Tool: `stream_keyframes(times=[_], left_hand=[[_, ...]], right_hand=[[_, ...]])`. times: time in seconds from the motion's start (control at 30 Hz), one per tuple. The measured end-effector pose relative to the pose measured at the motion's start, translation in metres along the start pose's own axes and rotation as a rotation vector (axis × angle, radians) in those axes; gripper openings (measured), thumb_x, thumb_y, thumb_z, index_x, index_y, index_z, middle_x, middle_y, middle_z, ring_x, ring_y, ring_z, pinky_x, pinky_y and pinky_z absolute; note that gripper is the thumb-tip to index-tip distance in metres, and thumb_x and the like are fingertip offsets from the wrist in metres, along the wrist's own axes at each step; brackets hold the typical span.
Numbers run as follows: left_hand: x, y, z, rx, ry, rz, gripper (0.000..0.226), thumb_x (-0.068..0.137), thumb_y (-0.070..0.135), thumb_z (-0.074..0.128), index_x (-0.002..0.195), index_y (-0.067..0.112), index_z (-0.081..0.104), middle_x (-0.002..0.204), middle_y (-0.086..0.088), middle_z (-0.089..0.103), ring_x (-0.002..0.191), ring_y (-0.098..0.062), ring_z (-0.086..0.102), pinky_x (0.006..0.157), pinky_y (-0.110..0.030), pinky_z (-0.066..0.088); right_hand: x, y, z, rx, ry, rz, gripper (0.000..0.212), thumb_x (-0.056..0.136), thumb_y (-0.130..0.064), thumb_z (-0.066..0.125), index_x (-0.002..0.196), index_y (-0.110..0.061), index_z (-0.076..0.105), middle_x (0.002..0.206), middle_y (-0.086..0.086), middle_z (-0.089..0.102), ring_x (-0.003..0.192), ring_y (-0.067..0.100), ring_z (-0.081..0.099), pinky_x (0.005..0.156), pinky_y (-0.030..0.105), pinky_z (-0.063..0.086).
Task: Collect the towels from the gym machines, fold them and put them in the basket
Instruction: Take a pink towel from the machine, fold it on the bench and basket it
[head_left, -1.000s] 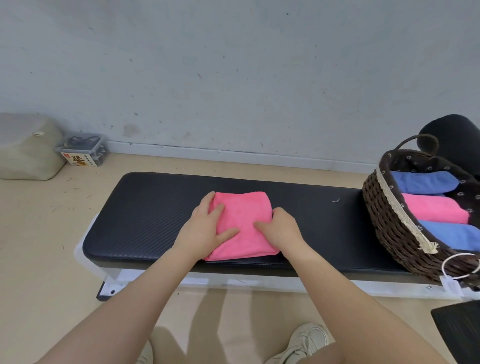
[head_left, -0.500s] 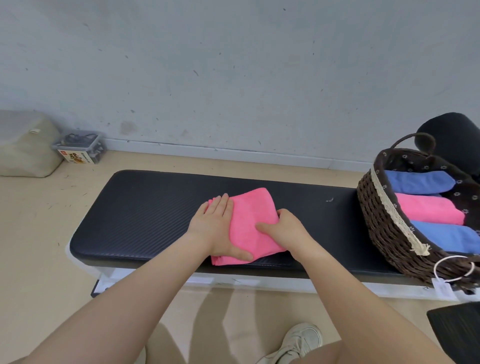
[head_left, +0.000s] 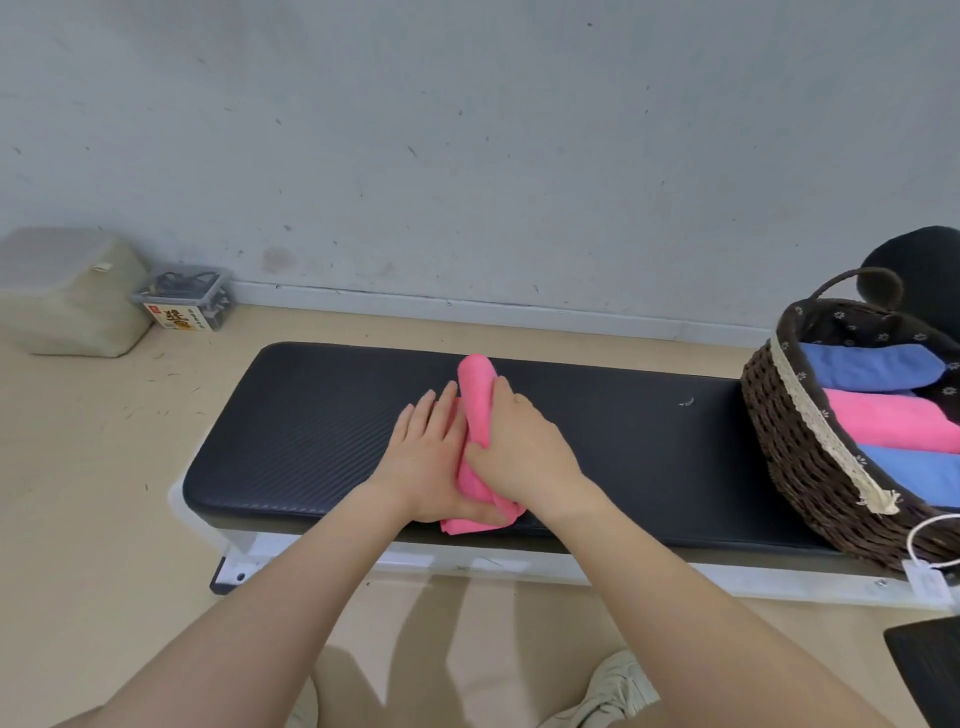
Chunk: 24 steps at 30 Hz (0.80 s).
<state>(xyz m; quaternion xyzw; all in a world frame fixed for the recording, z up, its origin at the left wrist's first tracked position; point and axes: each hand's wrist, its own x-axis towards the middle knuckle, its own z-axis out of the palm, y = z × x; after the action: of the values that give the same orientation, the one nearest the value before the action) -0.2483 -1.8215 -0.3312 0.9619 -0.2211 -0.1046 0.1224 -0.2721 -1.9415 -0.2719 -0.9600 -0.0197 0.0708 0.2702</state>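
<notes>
A pink towel (head_left: 477, 400), folded into a narrow strip, lies on the black padded bench (head_left: 311, 431) near its middle. My right hand (head_left: 519, 452) curls over the towel's right half and holds it folded leftward. My left hand (head_left: 428, 462) lies flat with straight fingers on the towel's left side, its thumb under the fold near the front edge. A dark wicker basket (head_left: 795, 457) stands on the bench's right end and holds two blue towels (head_left: 867, 364) with a pink one (head_left: 893, 421) between them.
A pale bag (head_left: 67, 291) and a clear plastic box (head_left: 187, 301) sit on the floor by the wall at left. A black round pad (head_left: 930, 270) rises behind the basket. My shoe (head_left: 613, 691) shows below the bench. A white tag loop (head_left: 930, 551) hangs off the basket.
My right hand has lifted the towel's right half and folded it over to the left, narrowing it into a strip. My left hand stayed flat on the left side.
</notes>
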Motion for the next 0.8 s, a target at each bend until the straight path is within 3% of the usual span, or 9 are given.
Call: stream_keyframes(times=[0.1,0.2,0.27,0.33,0.47,0.53,0.57,0.63,0.8], left_hand=[[-0.015,-0.019,-0.010,-0.333,-0.067,0.090,0.122,0.059,0.064,0.073,0.149,0.032,-0.002,0.153,0.015,-0.013,0.143,-0.013,0.004,0.116,-0.034,0.019],[-0.025,-0.038,-0.020,-0.513,-0.061,0.138,0.086,0.077,0.025,0.074,0.146,0.026,0.023,0.153,0.016,-0.005,0.136,0.002,0.016,0.104,-0.020,0.032],[-0.029,-0.048,-0.025,-0.540,-0.024,0.115,0.049,0.081,0.015,0.069,0.123,0.027,0.049,0.143,0.015,0.032,0.123,0.004,0.039,0.094,-0.020,0.038],[-0.030,-0.051,-0.028,-0.504,0.007,0.042,0.018,0.086,0.010,0.058,0.099,0.022,0.059,0.105,0.013,0.060,0.093,0.001,0.056,0.079,-0.025,0.042],[-0.021,-0.052,-0.031,-0.706,0.163,-0.221,0.033,0.097,0.011,0.034,0.120,0.007,0.057,0.112,-0.005,0.064,0.108,-0.024,0.060,0.095,-0.036,0.047],[-0.012,-0.048,-0.035,-0.816,0.228,-0.276,0.046,0.098,0.027,0.035,0.141,0.012,0.036,0.134,-0.004,0.050,0.128,-0.022,0.046,0.110,-0.036,0.034],[-0.007,-0.045,-0.039,-0.731,0.219,-0.254,0.051,0.098,0.031,0.038,0.145,0.013,0.029,0.143,-0.003,0.041,0.135,-0.020,0.037,0.113,-0.032,0.027],[0.003,-0.036,-0.047,-0.538,0.142,-0.145,0.056,0.097,0.029,0.045,0.146,0.012,0.025,0.152,-0.004,0.029,0.140,-0.018,0.028,0.112,-0.028,0.021],[0.022,-0.030,-0.052,-0.317,-0.060,-0.177,0.044,0.095,0.035,0.048,0.132,0.012,0.044,0.128,-0.007,0.055,0.113,-0.023,0.051,0.088,-0.030,0.038]], right_hand=[[-0.002,-0.017,0.008,-0.085,-0.068,-0.015,0.049,0.089,-0.022,0.047,0.133,-0.008,0.032,0.119,0.013,0.048,0.093,0.032,0.057,0.062,0.033,0.040],[-0.007,-0.029,0.018,-0.085,-0.131,-0.026,0.040,0.091,-0.034,0.047,0.120,-0.007,0.043,0.110,0.011,0.049,0.090,0.032,0.055,0.067,0.034,0.042],[-0.010,-0.034,0.020,-0.039,-0.145,-0.067,0.029,0.093,-0.033,0.043,0.102,-0.006,0.049,0.097,0.008,0.046,0.083,0.028,0.049,0.068,0.033,0.037],[-0.011,-0.037,0.019,-0.050,-0.159,-0.122,0.020,0.096,-0.020,0.037,0.082,-0.008,0.044,0.085,0.006,0.042,0.079,0.026,0.041,0.065,0.031,0.031],[-0.013,-0.030,0.022,-0.141,-0.235,-0.171,0.032,0.093,-0.012,0.037,0.062,-0.015,0.031,0.072,0.003,0.038,0.077,0.026,0.041,0.055,0.028,0.032],[-0.016,-0.026,0.025,-0.200,-0.284,-0.189,0.025,0.095,-0.032,0.041,0.084,-0.012,0.053,0.101,0.006,0.049,0.094,0.029,0.046,0.080,0.035,0.045],[-0.018,-0.023,0.025,-0.278,-0.307,-0.199,0.039,0.091,-0.046,0.044,0.109,-0.013,0.057,0.121,0.006,0.047,0.108,0.028,0.044,0.091,0.039,0.042],[-0.020,-0.017,0.027,-0.491,-0.282,-0.284,0.067,0.082,-0.059,0.052,0.138,-0.023,0.039,0.142,0.001,0.033,0.122,0.028,0.033,0.097,0.040,0.035],[-0.010,0.014,0.017,-0.440,-0.251,-0.387,0.055,0.094,-0.034,0.049,0.144,-0.040,0.028,0.156,0.001,0.007,0.124,0.029,0.030,0.089,0.039,0.046]])
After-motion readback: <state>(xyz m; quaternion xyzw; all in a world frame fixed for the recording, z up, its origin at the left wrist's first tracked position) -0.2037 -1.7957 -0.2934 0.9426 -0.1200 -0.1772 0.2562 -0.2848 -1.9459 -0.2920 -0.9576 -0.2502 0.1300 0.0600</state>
